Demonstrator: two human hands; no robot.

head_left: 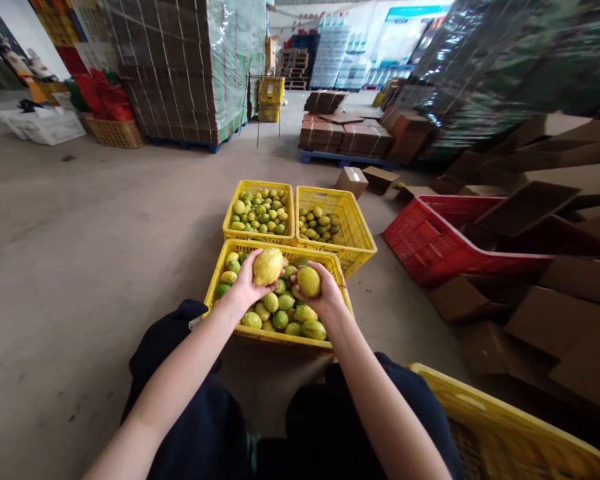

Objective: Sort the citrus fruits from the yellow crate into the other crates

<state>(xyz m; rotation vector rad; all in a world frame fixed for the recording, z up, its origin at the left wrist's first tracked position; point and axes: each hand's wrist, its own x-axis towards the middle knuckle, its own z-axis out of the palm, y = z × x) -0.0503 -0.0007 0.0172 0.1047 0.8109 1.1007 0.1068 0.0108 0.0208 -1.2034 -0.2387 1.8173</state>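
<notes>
A large yellow lemon [268, 267] rests in my left hand [249, 283], the fingers curled under and around it. My right hand [329, 291] grips a smaller yellow lemon [309, 282]. Both hands are over the near yellow crate [285, 338], which is filled with green and yellow lemons [281, 320]. Behind it stand two more yellow crates: the left one [224, 223] is full of lemons [263, 217], while the right one [365, 233] has lemons [320, 223] gathered toward its left side.
To the right lie a red crate [415, 233] and heaped cardboard boxes [565, 320]. Another yellow crate [480, 407] is close by my right leg. Farther back are stacked flat cartons [347, 137] on a blue pallet and a tall wrapped stack [170, 73].
</notes>
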